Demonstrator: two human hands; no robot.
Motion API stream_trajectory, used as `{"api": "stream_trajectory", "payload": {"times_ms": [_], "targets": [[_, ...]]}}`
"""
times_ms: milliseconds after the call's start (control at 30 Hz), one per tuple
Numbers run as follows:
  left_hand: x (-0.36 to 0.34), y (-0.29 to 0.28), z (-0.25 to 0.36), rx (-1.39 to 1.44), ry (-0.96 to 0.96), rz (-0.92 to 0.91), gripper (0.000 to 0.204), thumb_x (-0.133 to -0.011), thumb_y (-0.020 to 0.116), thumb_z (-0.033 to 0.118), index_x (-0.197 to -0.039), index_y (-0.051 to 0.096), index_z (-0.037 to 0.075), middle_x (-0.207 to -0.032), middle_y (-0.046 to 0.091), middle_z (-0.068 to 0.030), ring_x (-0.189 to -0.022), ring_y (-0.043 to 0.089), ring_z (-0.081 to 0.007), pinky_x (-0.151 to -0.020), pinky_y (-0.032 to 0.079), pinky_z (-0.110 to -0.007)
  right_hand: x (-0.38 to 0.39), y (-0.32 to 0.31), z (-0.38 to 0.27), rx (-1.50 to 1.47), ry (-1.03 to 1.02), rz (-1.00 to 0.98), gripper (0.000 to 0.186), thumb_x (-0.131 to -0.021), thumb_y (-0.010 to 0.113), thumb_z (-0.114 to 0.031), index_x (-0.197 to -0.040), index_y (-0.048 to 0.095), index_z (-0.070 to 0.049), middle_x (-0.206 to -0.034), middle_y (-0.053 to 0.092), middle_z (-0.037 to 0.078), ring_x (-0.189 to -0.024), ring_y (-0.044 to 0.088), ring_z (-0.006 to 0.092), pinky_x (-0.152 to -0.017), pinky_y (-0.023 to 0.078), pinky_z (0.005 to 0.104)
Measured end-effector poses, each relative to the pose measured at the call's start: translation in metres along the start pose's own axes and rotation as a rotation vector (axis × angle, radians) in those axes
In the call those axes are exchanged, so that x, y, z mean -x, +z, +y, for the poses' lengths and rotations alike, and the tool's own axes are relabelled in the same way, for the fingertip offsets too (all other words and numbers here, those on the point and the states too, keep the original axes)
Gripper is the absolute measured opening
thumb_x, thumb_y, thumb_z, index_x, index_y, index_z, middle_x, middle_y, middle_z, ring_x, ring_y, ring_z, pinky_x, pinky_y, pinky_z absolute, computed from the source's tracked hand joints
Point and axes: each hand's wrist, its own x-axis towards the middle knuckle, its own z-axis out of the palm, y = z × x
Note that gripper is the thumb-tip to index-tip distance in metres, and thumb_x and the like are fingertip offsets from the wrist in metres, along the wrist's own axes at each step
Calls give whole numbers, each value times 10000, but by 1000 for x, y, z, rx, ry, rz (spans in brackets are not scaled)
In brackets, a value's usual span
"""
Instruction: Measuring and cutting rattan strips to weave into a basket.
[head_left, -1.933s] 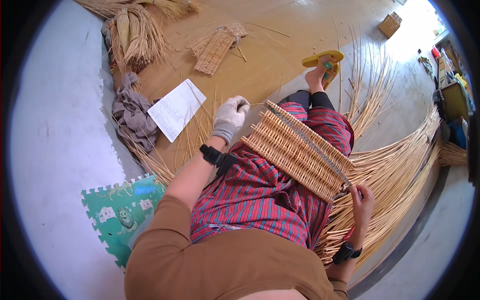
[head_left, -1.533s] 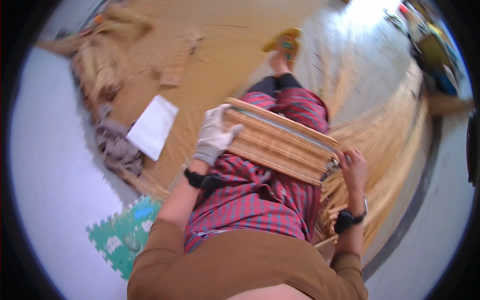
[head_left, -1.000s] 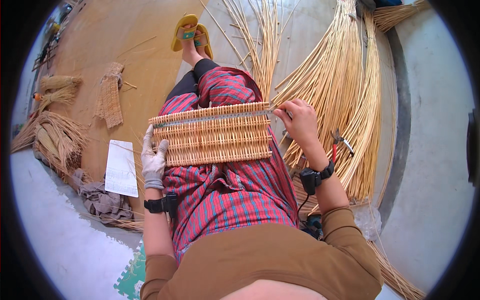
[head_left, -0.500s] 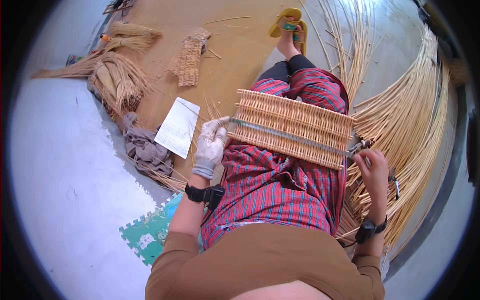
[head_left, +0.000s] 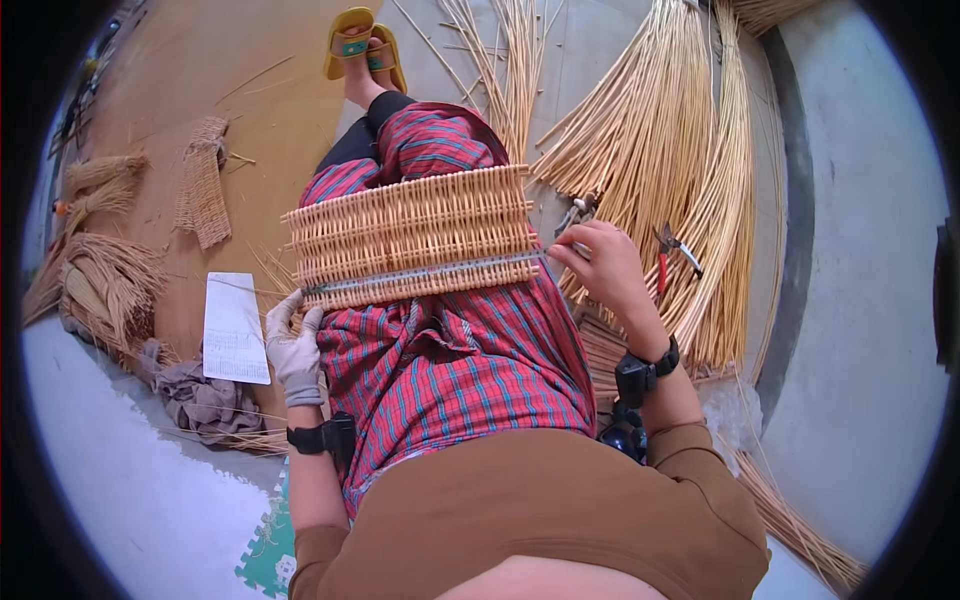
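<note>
A rectangular woven wicker panel [head_left: 410,220] lies across my lap on red plaid cloth, its rod ends sticking out at both sides. Along its near edge runs a thin pale measuring tape [head_left: 425,274], stretched from side to side. My left hand [head_left: 294,352], in a white glove, pinches the tape at the panel's near left corner, the fingertips against the wicker. Just off the right edge, my bare right hand [head_left: 600,262] holds the tape's other end between thumb and fingers. What else lies inside the right palm is hidden.
Long loose wicker rods [head_left: 640,120] fan out on the right, with pruning shears [head_left: 674,255] on them. A printed white sheet [head_left: 236,325], a grey cloth [head_left: 205,400], bundled strands [head_left: 110,285] and a smaller woven piece [head_left: 203,185] lie to the left.
The measuring tape has shifted from the panel's middle to its near edge, both hands moving with it. My view has swung to the right.
</note>
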Motion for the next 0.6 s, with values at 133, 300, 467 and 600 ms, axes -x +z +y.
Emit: {"api": "stream_trajectory", "payload": {"times_ms": [133,300,467,600], "targets": [[-6,4,-18,215,-96,-55,426,-883,829,92,-1274,686,0,-1181,687,-85,-1063,651,-191,-986,530,-318,7,2,-2,-24,28,10,275,-884,773,-390,-911,784,-117,-850,689,93,-888,679,320,-805,526,457],[-6,0,-20,178,-73,-45,422,-891,818,73,-1283,678,0,-1160,691,-79,-1036,660,-179,-955,544,-304,6,5,-2,-30,15,12,283,-890,770,-389,-916,780,-108,-871,694,91,-913,676,316,-825,520,450],[-7,-2,-16,183,-102,-65,420,-894,814,64,-1283,674,-2,-1149,698,-80,-1019,667,-182,-950,547,-304,4,3,-5,-34,24,-29,303,-898,772,-382,-940,776,-82,-903,702,103,-943,671,318,-847,514,438],[-9,-1,-19,193,-92,-71,419,-898,808,57,-1284,661,-13,-1152,702,-88,-1021,669,-184,-953,548,-308,5,5,-3,-34,4,-13,278,-907,757,-368,-922,771,-91,-880,692,109,-926,668,325,-830,515,449]]}}
